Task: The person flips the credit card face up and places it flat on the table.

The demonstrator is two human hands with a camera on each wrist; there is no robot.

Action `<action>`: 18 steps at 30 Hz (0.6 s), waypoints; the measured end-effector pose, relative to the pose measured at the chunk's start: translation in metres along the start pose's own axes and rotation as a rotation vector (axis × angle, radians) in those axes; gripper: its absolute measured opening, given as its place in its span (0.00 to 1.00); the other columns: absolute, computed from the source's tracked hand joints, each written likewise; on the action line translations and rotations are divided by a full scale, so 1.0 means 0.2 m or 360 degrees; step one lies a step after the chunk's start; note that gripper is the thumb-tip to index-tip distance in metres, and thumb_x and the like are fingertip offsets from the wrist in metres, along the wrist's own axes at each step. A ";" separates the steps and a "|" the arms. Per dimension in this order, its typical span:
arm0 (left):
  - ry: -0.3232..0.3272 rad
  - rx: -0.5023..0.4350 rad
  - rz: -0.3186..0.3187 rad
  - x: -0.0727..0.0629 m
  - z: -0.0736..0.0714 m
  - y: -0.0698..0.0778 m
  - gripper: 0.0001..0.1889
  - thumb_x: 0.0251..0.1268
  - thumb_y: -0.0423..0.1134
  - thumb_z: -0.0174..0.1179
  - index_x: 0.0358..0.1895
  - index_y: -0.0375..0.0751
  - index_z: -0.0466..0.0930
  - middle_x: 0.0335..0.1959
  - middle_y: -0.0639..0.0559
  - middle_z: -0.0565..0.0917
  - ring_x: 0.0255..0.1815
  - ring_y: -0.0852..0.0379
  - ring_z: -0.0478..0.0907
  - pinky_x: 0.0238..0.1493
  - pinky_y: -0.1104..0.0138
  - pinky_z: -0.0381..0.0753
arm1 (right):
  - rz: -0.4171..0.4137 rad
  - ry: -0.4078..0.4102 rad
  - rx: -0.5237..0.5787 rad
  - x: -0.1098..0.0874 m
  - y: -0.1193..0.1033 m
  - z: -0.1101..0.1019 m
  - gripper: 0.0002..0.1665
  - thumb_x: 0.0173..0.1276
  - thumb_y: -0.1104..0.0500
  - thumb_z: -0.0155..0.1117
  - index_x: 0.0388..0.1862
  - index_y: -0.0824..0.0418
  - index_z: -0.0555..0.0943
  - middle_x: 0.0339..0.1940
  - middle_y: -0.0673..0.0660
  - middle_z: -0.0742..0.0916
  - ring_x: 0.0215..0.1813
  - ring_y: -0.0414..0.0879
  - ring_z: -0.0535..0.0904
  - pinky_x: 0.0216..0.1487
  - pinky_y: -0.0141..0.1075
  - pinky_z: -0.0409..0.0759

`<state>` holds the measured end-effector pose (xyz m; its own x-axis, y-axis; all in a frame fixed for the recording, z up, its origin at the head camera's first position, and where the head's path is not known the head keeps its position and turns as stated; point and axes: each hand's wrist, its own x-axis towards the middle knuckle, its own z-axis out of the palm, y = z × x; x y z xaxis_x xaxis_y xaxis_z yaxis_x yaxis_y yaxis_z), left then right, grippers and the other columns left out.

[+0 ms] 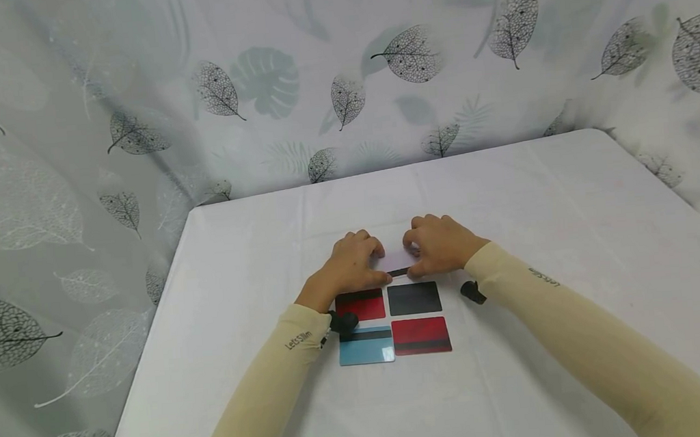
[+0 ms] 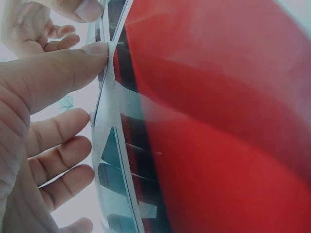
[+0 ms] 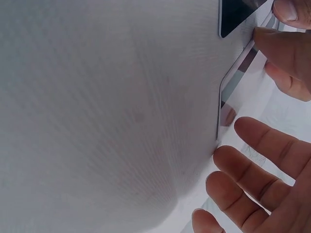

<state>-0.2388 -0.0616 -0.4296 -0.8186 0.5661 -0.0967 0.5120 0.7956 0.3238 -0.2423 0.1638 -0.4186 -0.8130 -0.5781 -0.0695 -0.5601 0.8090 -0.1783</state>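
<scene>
A pale pinkish plastic card (image 1: 398, 261) with a dark stripe lies between my two hands at the middle of the table. My left hand (image 1: 349, 264) holds its left end, thumb at the near edge and fingers bent toward the far side. At the right end, my right hand (image 1: 443, 246) grips it the same way, with both thumb tips close together along the striped edge. In the left wrist view a red card (image 2: 204, 126) fills much of the picture, below my left thumb (image 2: 63, 73). A black card (image 3: 238, 15) shows beside my right thumb in the right wrist view.
Nearer me, four-sided cards lie in two rows: a red striped one (image 1: 363, 308) partly under my left wrist, a black one, a light blue one (image 1: 367, 351) and another red one (image 1: 420, 329). A white cloth (image 1: 542, 231) covers the table; leaf-patterned curtains (image 1: 314, 77) stand behind it.
</scene>
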 end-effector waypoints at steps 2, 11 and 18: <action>0.0008 -0.0001 0.0001 0.00 0.00 0.00 0.24 0.60 0.53 0.74 0.54 0.45 0.82 0.56 0.48 0.79 0.57 0.49 0.73 0.65 0.51 0.73 | 0.0002 -0.0001 -0.0002 0.00 0.00 0.00 0.23 0.54 0.42 0.77 0.42 0.55 0.87 0.37 0.53 0.81 0.40 0.51 0.77 0.42 0.51 0.77; 0.0047 -0.0002 0.0032 -0.01 0.00 0.00 0.25 0.60 0.52 0.75 0.54 0.44 0.79 0.54 0.50 0.79 0.55 0.51 0.72 0.63 0.54 0.73 | 0.0003 0.0020 -0.0006 -0.01 -0.01 -0.01 0.27 0.52 0.40 0.78 0.44 0.55 0.88 0.38 0.53 0.82 0.40 0.50 0.76 0.42 0.50 0.77; 0.0022 0.0004 0.0013 -0.01 0.01 0.01 0.24 0.62 0.52 0.74 0.56 0.44 0.79 0.55 0.50 0.80 0.56 0.51 0.73 0.65 0.54 0.73 | 0.0016 -0.0019 0.0023 0.00 -0.02 -0.01 0.27 0.54 0.41 0.77 0.46 0.56 0.86 0.34 0.51 0.81 0.40 0.49 0.76 0.43 0.50 0.76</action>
<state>-0.2360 -0.0613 -0.4299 -0.8179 0.5696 -0.0811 0.5193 0.7916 0.3220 -0.2403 0.1609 -0.4163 -0.8167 -0.5711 -0.0833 -0.5493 0.8134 -0.1915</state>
